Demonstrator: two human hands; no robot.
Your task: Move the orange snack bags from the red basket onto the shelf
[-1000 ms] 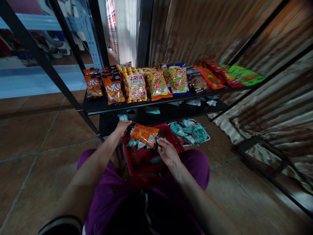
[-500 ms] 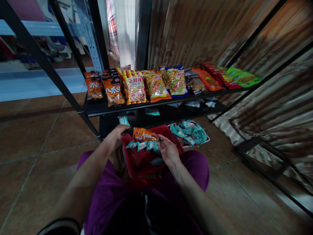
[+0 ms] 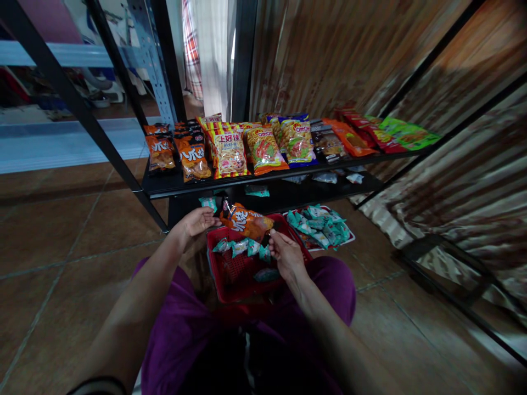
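An orange and black snack bag [image 3: 246, 220] hangs slantwise over the red basket [image 3: 224, 285], its printed front up. My right hand [image 3: 287, 255] pinches the bag's lower right corner between thumb and fingers. At the other end, my left hand [image 3: 200, 221] is open, fingers stretched out beside the bag's left edge; whether the fingertips touch it I cannot tell. Inside the basket lie a row of small teal packets [image 3: 239, 248] and a darker packet [image 3: 266, 275]. The bag covers part of the basket's far side.
Ahead, the black shelf [image 3: 263, 179] bears orange bags [image 3: 193, 160], yellow-red bags [image 3: 231, 151] and other snack bags. A white-rimmed tray [image 3: 349, 241] heaped with teal packets [image 3: 321, 224] stands right of the basket. Black posts [image 3: 93, 129] flank the shelf; a curtain [image 3: 329, 60] hangs behind.
The bag has turned so its broad front shows, its left end higher. My left fingers have loosened and spread from its left end; my right hand keeps its pinch.
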